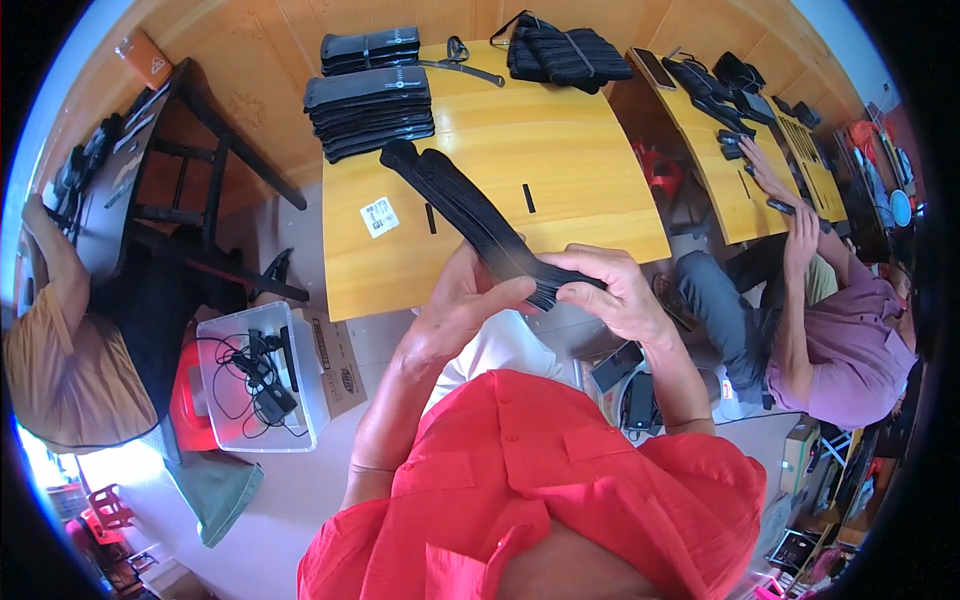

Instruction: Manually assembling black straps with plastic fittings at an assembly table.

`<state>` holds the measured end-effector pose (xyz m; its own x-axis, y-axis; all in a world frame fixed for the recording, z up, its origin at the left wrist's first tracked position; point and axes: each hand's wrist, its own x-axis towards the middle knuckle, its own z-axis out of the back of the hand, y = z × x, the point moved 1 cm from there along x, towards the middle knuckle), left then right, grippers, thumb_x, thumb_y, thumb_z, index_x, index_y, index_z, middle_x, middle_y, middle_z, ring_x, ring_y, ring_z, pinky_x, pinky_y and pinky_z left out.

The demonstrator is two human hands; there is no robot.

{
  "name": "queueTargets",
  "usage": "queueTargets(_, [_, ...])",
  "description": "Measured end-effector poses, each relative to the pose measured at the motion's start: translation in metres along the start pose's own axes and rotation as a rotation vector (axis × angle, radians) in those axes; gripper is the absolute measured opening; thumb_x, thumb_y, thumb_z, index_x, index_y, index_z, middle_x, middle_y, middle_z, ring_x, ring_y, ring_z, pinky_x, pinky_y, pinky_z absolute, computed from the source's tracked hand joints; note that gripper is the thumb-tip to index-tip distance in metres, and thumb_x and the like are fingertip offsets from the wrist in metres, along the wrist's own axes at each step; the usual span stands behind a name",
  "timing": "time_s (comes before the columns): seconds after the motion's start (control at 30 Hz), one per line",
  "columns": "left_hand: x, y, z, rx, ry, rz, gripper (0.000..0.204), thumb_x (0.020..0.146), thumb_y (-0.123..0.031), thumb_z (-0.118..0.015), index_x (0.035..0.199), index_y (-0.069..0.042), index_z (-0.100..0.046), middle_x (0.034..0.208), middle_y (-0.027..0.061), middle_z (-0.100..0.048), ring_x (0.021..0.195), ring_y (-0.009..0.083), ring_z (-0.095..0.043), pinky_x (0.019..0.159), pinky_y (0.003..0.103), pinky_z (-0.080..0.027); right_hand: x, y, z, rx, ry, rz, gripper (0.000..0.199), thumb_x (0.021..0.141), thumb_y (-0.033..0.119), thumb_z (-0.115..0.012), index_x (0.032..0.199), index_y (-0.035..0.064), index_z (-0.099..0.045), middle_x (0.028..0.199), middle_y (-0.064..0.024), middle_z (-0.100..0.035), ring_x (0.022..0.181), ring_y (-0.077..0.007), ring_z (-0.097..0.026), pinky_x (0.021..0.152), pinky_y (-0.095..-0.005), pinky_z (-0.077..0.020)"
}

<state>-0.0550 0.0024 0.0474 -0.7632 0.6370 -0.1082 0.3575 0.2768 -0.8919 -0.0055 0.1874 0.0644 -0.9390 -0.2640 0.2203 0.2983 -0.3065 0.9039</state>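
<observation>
A bundle of long black fabric strips is gripped at its near end by both hands, above the front edge of the yellow table. My left hand wraps the bundle from the left, with the thumb on top. My right hand pinches the end from the right, and a short black piece sticks out past its fingers. Farther off, the strips lean up and left over the table, close to a stack of folded black fabric pieces. How the strips are joined cannot be made out.
Behind that stack lies a smaller banded stack; a tied black bundle and a loose strap lie nearby. A white label is on the table. A clear bin of cables stands left. Co-workers sit on both sides.
</observation>
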Motion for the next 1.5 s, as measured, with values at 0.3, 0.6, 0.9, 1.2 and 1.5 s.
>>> queueTargets(0.3, [0.005,0.025,-0.013,-0.168,-0.148,-0.063,0.045,0.079,-0.012,-0.068,0.113,0.002,-0.043,0.1,0.0101,-0.058,0.086,0.0162,-0.059,0.07,0.028,-0.052,-0.002,0.004,-0.014,-0.183,-0.134,0.023,0.039,0.08,0.001,-0.06,0.118,-0.0009,-0.053,0.084,-0.0124,-0.055,0.07,-0.022,-0.056,0.065,-0.0298,-0.0445])
queueTargets(0.6, [0.007,0.03,-0.003,0.116,0.034,-0.116,0.031,0.085,-0.001,-0.057,0.11,0.001,-0.04,0.092,0.005,-0.053,0.078,0.0101,-0.053,0.067,0.024,-0.048,-0.015,-0.017,-0.024,-0.259,-0.16,0.092,0.04,0.082,0.001,-0.057,0.121,-0.0005,-0.048,0.086,-0.0159,-0.053,0.075,-0.0309,-0.056,0.067,-0.034,-0.0453])
queueTargets(0.9, [0.005,0.022,-0.001,0.364,0.065,-0.063,0.035,0.086,-0.006,-0.059,0.111,0.001,-0.036,0.089,0.0053,-0.051,0.075,0.0095,-0.054,0.064,0.024,-0.049,-0.026,-0.02,-0.027,-0.243,-0.105,0.041,0.04,0.083,0.002,-0.056,0.121,-0.0051,-0.047,0.1,-0.0204,-0.057,0.088,-0.0337,-0.058,0.075,-0.0337,-0.0461])
queueTargets(1.2, [-0.001,0.034,0.005,0.41,0.167,-0.117,0.038,0.083,-0.008,-0.062,0.111,-0.001,-0.037,0.083,0.0037,-0.048,0.07,0.0117,-0.05,0.061,0.028,-0.044,-0.027,-0.002,-0.008,-0.242,0.14,-0.198,0.046,0.079,0.008,-0.064,0.121,-0.0031,-0.048,0.096,-0.017,-0.055,0.088,-0.0289,-0.057,0.075,-0.0312,-0.046])
queueTargets(1.5, [0.002,0.072,-0.012,0.732,0.251,-0.103,0.049,0.077,-0.014,-0.072,0.113,0.0,-0.044,0.091,0.0146,-0.057,0.083,0.0249,-0.058,0.071,0.035,-0.047,0.013,0.016,-0.002,0.047,-0.217,-0.023,0.042,0.075,0.012,-0.067,0.112,0.0001,-0.051,0.095,-0.0078,-0.056,0.084,-0.0196,-0.054,0.076,-0.0271,-0.0428])
